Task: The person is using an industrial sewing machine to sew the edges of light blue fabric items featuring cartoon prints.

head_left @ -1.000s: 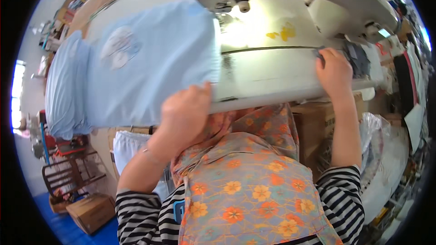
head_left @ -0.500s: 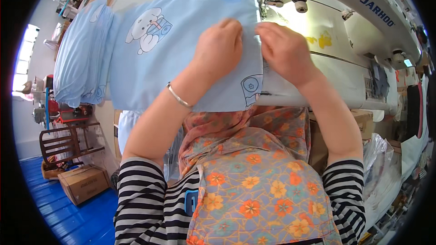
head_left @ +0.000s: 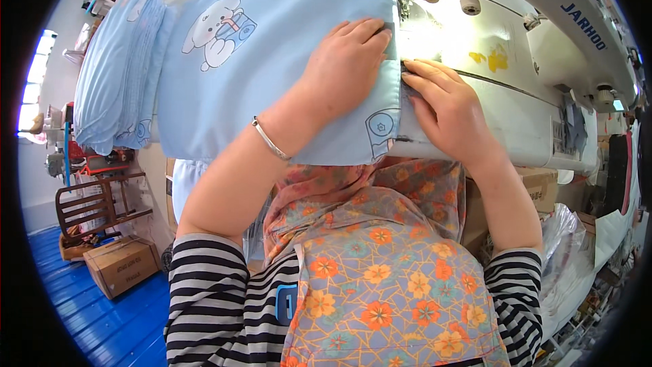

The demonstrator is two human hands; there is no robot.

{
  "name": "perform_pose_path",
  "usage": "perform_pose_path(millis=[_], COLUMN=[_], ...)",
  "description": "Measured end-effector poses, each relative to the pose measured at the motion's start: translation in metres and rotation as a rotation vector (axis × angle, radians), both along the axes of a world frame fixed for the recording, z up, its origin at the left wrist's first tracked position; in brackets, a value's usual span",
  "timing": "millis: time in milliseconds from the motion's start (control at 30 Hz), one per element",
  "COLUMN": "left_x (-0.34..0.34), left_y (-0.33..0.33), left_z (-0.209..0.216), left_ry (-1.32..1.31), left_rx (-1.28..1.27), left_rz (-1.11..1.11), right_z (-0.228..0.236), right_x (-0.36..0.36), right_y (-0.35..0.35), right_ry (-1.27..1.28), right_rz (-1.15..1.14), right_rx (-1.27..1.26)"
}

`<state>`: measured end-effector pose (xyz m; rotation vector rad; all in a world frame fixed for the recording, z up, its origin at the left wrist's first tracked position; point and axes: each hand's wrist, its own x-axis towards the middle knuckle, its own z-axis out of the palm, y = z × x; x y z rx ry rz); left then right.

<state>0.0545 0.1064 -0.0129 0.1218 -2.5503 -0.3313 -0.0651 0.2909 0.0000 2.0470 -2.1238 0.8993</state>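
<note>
A light blue fabric piece (head_left: 272, 85) with a printed white cartoon dog lies spread on the sewing table, its right edge in line with the sewing machine's needle area (head_left: 405, 3). My left hand (head_left: 348, 64) rests on the cloth near that edge, palm down with its fingers laid out. Just across the edge, my right hand (head_left: 448, 105) has its fingers extended, their tips by the border of the cloth. Its thumb is held apart below them. A small dark patch shows beside these fingertips; what it is I cannot make out.
A stack of folded blue fabric (head_left: 119, 71) sits at the left of the table. The white sewing machine (head_left: 543, 20) overhangs the far right, above yellow marks (head_left: 498, 58) on its bed. A cardboard box (head_left: 122, 265) and a brown chair frame (head_left: 88, 211) stand on the blue floor.
My left hand has gone from curled fingers to lying flat on the cloth. My right hand has shifted a little nearer and rightward, its fingers straightening along the cloth's edge.
</note>
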Motion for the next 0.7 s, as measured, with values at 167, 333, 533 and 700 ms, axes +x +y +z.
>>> perform_pose_path(millis=[167,333,533,700], left_x=[0.000,0.000,-0.012,-0.019], left_y=[-0.001,-0.003,-0.010,-0.008], left_z=[-0.003,0.001,0.005,0.005], left_ry=[-0.041,-0.073,-0.073,-0.094], left_rx=[-0.038,-0.057,-0.050,-0.030], left_rz=[0.016,0.003,-0.011,-0.059], right_z=[0.013,0.010,0.003,-0.001], right_x=[-0.002,-0.009,-0.022,-0.021], right_y=[-0.001,-0.015,-0.042,-0.030], right_ry=[-0.103,0.113,0.235,0.239], right_rz=[0.057,0.182,0.130,0.073], right_rx=[0.047,0.007,-0.126,-0.119])
